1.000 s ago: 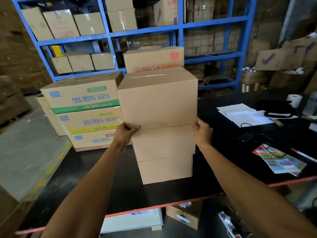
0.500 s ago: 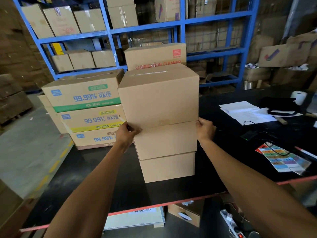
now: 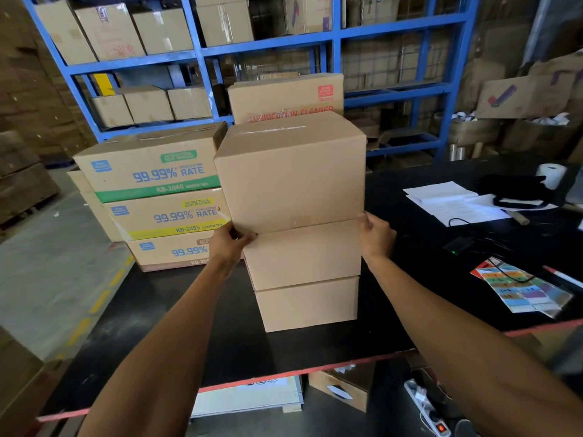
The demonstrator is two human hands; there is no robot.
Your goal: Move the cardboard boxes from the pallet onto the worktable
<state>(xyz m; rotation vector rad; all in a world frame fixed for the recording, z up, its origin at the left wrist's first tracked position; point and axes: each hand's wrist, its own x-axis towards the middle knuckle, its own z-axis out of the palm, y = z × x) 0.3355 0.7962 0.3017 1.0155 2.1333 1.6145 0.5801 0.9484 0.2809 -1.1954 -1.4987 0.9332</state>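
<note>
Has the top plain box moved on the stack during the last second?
Cannot tell. Against the middle box, the top plain box overhangs leftward much as before; both hands grip its lower corners.

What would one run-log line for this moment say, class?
phase: stacking | left hand: grips top box lower left corner | right hand: lower right corner | stack: three plain boxes on worktable
</note>
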